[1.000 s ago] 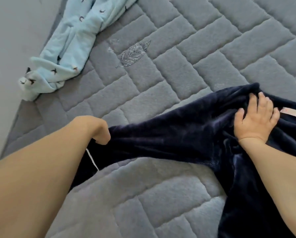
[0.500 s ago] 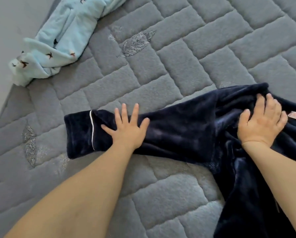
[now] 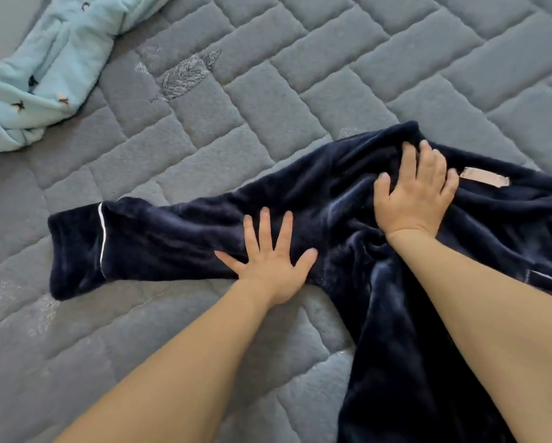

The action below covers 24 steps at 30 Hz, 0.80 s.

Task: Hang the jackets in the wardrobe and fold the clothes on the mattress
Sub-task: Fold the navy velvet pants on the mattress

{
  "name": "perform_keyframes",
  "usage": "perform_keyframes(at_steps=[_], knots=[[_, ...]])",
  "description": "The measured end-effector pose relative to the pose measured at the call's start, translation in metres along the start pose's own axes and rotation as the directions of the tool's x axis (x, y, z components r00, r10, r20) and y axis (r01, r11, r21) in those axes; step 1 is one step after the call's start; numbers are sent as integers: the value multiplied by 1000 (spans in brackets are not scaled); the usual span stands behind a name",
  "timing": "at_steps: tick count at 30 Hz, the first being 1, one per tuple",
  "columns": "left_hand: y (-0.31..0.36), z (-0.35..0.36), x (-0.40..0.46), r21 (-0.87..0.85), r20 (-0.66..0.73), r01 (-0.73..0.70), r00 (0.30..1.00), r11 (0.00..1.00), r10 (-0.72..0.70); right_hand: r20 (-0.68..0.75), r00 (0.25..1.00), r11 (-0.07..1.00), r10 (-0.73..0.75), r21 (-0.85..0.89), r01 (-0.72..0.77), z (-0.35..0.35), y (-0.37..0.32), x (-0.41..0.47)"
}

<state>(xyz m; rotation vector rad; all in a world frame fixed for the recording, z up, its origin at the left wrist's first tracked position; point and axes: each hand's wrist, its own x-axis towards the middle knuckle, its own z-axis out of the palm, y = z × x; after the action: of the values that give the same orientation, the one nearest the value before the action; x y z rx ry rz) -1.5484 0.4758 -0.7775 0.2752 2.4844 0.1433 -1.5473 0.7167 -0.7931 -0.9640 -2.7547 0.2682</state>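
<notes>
Pressing flat on the outstretched sleeve (image 3: pixel 146 247) of the navy fleece garment (image 3: pixel 396 314), the left hand (image 3: pixel 269 262) has its fingers straight and spread, an open grip. The right hand (image 3: pixel 417 193) rests on the bunched collar area beside a pale label (image 3: pixel 484 180); its fingers look slightly bent, possibly gathering the cloth, though I cannot tell for sure. The garment lies on the grey quilted mattress (image 3: pixel 332 59). A light blue garment (image 3: pixel 44 81) sits well apart at the far left.
</notes>
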Motion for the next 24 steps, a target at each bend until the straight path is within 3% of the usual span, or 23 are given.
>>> perform_keyframes(at_steps=[2,3,4,5,6,7,9,11,13,14,15,16,18,19,22,24], knots=[[-2,-1,-4,23,3,17,1000,1000,-17,110,994,997,-24,73,16,-11,-3,0],[-3,-1,-5,29,-10,35,999,999,-34,176,983,980,-45,196,10,-20,-1,2],[-3,-3,-4,39,-13,56,998,998,-56,247,967,918,-58,393,-45,-33,7,3],[-2,-6,-3,61,1,80,997,995,-80,279,958,791,-61,599,-124,-51,23,2],[2,-10,-4,95,21,108,994,990,-111,255,965,674,-56,723,-152,-72,46,-2],[7,-14,-6,139,36,146,988,979,-152,186,982,666,-43,738,-110,-95,76,-8],[27,-22,-16,235,18,231,970,944,-241,77,996,878,-53,479,10,-138,147,-22],[71,-24,-33,204,-142,251,964,946,-225,207,978,998,27,47,-38,-170,226,-38],[134,-10,-63,84,-385,15,923,996,18,453,855,964,251,-196,-179,-191,288,-66],[167,5,-80,59,-422,-161,890,985,171,533,791,952,301,-214,-218,-197,308,-79],[200,23,-100,44,-358,-311,882,949,305,572,760,951,309,-211,-227,-201,323,-89],[229,45,-119,15,-189,-397,900,917,393,587,748,951,308,-208,-228,-204,332,-97],[268,88,-154,122,192,-395,909,910,369,587,756,957,291,-178,-230,-209,342,-104],[279,103,-165,237,259,-395,906,888,334,557,786,963,269,-131,-236,-213,347,-106],[299,121,-198,413,366,-442,881,796,300,262,926,961,273,-22,-277,-245,384,-107],[311,111,-216,461,517,-508,820,728,245,-8,934,928,358,117,-354,-278,426,-106]])
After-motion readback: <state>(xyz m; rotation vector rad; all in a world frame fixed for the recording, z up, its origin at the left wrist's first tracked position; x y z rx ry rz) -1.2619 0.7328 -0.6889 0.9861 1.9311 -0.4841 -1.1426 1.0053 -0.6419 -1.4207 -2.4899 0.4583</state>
